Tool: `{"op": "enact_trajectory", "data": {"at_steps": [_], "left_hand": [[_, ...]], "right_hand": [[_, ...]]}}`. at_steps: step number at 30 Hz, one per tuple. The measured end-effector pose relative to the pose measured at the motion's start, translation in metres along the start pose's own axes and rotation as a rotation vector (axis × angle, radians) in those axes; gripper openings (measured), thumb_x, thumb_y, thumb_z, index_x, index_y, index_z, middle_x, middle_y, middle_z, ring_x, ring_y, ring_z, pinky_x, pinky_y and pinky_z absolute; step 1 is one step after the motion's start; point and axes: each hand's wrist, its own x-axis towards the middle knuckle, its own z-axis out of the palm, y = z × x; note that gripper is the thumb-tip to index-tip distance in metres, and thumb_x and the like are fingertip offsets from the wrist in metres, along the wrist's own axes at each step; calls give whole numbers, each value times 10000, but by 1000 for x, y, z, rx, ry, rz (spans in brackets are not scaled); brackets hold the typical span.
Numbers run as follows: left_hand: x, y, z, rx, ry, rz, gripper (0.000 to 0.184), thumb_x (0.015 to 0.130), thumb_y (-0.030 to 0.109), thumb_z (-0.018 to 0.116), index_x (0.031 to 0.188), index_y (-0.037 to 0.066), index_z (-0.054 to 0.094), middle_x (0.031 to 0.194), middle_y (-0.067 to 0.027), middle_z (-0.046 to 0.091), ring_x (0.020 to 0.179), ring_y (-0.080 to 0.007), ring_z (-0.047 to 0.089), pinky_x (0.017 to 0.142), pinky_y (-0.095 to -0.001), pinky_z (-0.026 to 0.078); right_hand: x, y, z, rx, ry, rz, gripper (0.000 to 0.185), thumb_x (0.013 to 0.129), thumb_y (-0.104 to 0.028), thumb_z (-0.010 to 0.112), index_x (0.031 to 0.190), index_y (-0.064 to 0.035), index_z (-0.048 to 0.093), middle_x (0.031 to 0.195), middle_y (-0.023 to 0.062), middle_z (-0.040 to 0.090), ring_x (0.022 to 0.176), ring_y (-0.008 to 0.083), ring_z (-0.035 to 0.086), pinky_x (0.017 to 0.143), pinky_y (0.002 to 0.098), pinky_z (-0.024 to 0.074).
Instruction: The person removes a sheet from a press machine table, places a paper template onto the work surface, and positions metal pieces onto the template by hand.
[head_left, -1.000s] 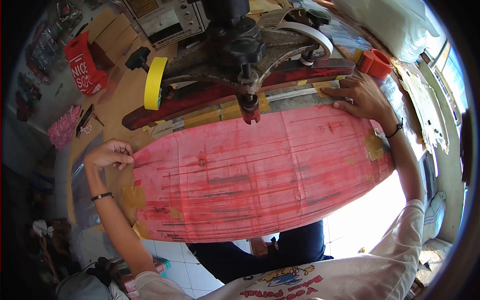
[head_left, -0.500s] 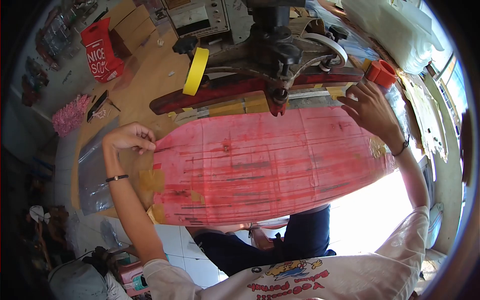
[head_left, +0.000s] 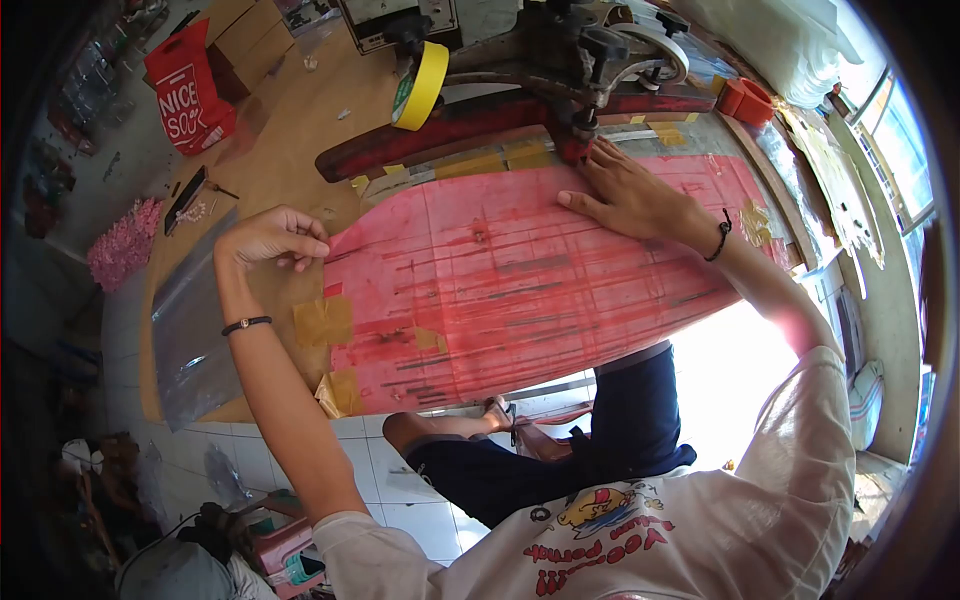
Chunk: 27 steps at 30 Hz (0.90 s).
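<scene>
Red and streaked, the taped sheet [head_left: 520,300] lies along the table's [head_left: 300,150] near edge, overhanging toward your lap. Your left hand [head_left: 265,240] has its grip together on the sheet's far left corner; your right hand [head_left: 640,195] rests palm down on it, fingers apart, near the red-black bar [head_left: 400,145]. A red bag [head_left: 190,95] stands by the table's left edge.
</scene>
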Motion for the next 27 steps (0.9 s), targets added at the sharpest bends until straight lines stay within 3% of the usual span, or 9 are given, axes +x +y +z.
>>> {"op": "enact_trajectory", "data": {"at_steps": [3, 6, 12, 15, 18, 24, 27], "left_hand": [[1, 0, -1, -38, -28, 13, 186, 849, 200, 717, 913, 33, 668, 721, 20, 622, 546, -18, 536, 423, -172, 311], [0, 0, 1, -48, -22, 44, 191, 854, 201, 714, 912, 27, 662, 709, 21, 614, 544, -18, 536, 420, -168, 318], [2, -1, 0, -72, -49, 43, 180, 850, 180, 719, 916, 25, 655, 706, 23, 610, 550, -17, 541, 419, -163, 324], [1, -3, -1, -102, -58, 45, 185, 850, 178, 722, 930, 28, 650, 698, 25, 606, 548, -18, 545, 415, -161, 321], [1, -7, -2, -124, -20, 43, 186, 852, 179, 720, 932, 29, 644, 694, 24, 603, 546, -20, 552, 407, -161, 316], [0, -5, -2, -144, -20, 26, 180, 859, 176, 716, 923, 27, 638, 699, 19, 603, 548, -25, 561, 402, -161, 323], [1, -6, -2, -147, -24, 33, 191, 861, 183, 717, 931, 24, 637, 698, 18, 601, 547, -27, 561, 402, -161, 326]], "right_hand": [[2, -1, 4, -174, -127, -11, 816, 979, -586, 308, 1407, 108, 321, 1464, 318, 308, 1404, 385, 268, 1199, 447, 133], [10, -27, -6, -1, -230, 20, 785, 985, -573, 303, 1431, 73, 308, 1490, 284, 295, 1408, 366, 273, 1192, 452, 157], [33, -29, 21, -31, -39, -154, 745, 993, -548, 313, 1466, 26, 265, 1517, 239, 284, 1400, 350, 305, 1153, 480, 240], [32, -33, 14, -12, -91, -95, 718, 1000, -489, 352, 1478, 31, 224, 1537, 222, 246, 1412, 364, 266, 1162, 423, 252], [21, -30, 9, 55, -131, 70, 747, 998, -530, 318, 1432, 77, 301, 1508, 257, 286, 1416, 362, 260, 1174, 469, 191], [1, -11, -2, -75, -142, 146, 759, 1001, -532, 289, 1454, 76, 254, 1522, 250, 261, 1451, 355, 163, 1203, 436, 82], [-10, -4, -4, -61, -118, 207, 771, 995, -550, 284, 1468, 57, 239, 1546, 230, 217, 1463, 329, 134, 1206, 428, 80]]}}
